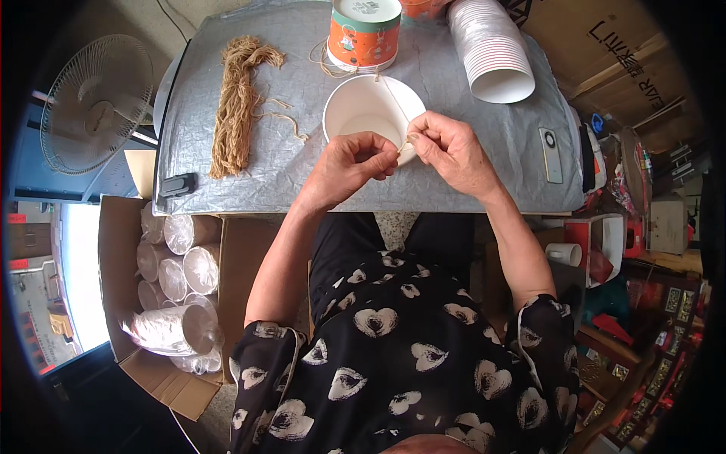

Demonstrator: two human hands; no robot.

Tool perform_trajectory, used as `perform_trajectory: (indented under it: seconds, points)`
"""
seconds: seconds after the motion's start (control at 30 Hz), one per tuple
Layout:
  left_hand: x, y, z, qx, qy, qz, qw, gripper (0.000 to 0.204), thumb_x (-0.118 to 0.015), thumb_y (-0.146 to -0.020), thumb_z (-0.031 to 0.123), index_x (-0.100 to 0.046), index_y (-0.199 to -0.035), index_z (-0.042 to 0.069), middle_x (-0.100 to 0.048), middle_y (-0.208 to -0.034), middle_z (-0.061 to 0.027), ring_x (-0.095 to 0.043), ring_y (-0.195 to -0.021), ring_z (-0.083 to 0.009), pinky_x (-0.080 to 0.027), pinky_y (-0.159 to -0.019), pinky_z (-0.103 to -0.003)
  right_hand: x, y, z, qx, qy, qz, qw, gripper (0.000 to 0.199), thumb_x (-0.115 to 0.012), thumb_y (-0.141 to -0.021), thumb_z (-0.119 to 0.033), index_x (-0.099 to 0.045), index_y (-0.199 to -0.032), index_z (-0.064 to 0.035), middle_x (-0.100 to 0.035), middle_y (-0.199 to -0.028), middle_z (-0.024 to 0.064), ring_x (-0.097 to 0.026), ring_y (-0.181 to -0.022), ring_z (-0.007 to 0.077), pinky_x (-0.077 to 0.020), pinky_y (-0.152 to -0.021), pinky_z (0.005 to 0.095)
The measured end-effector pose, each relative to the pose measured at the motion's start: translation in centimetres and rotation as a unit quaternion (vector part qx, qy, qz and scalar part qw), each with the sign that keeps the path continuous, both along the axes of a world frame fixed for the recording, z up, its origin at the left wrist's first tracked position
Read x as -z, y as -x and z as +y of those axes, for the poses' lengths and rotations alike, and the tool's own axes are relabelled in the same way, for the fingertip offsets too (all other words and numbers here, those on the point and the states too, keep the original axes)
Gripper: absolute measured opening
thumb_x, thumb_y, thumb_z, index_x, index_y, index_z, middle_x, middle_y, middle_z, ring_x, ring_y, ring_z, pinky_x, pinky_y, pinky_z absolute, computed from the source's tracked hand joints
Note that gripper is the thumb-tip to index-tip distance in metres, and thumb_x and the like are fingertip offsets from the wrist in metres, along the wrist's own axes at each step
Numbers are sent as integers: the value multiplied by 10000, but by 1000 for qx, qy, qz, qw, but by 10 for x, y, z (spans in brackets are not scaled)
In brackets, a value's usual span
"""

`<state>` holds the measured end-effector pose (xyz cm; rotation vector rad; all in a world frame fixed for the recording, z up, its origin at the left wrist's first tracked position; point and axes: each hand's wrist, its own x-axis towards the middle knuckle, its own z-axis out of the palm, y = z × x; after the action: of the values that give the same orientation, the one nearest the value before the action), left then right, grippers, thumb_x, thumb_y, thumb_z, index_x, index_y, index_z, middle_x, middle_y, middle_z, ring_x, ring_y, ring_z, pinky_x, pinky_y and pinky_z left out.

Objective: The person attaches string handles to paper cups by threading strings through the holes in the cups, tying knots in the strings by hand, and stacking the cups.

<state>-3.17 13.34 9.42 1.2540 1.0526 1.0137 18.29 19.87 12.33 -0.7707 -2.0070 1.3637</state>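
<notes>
Head view showed the left hand [354, 163] and right hand [451, 148] pinched closed on thin tan string [393, 102]. Both held it at a white paper bowl [363, 110] on the grey table [302, 159].

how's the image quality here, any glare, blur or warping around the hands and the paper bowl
Head view: the left hand, right hand and white paper bowl are sharp and evenly lit; the grey table cover shows soft sheen, no harsh glare; the window area at left is blown out; fisheye bends the table edges and darkens the corners.

An orange-and-white round canister [364, 34] stands on the table; a brown cardboard box [121, 250] of plastic-wrapped cups sits below-left.
</notes>
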Motion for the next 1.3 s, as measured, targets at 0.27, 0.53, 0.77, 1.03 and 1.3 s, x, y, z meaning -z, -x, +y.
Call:
perform_trajectory:
  seconds: [0.27,0.53,0.77,1.03,1.3]
  points:
    - [13,-18,-6,-93,-71,52,992,105,-710,-961,89,-710,-1011,-4,-725,-873,-45,-686,-764,-95,-564,-680,-260,10,6,3,48,202,71,976,175,-647,-1018,-198,-642,-1011,-23,-465,-671,-93,-346,-540,-15,-249,-448,181]
    - [15,-32,-8,-183,-235,150,943,70,-755,-904,7,-710,-954,-12,-736,-927,-62,-712,-826,-110,-586,-741,-265,9,5,-1,62,299,82,949,153,-661,-987,-152,-650,-959,-2,-482,-651,-66,-362,-516,3,-244,-427,200]
    - [26,-42,-11,-223,-197,37,954,108,-757,-888,-30,-705,-975,4,-743,-934,-51,-723,-844,-116,-590,-761,-259,13,7,-4,54,313,79,945,146,-633,-994,-123,-638,-930,7,-490,-644,-46,-369,-505,11,-240,-413,206]
    - [25,-38,-10,-235,-293,153,914,109,-778,-864,-12,-705,-939,19,-734,-893,-70,-732,-771,-151,-599,-691,-285,14,5,-2,50,306,59,949,139,-622,-992,-105,-631,-932,19,-502,-656,-35,-384,-509,17,-252,-410,204]
    - [14,-18,-8,-149,-12,-26,988,165,-738,-954,126,-696,-1019,-19,-750,-980,-85,-730,-862,-145,-578,-747,-262,6,1,-2,65,171,95,979,148,-623,-1003,-131,-652,-1095,-18,-555,-769,-47,-462,-636,18,-386,-551,185]
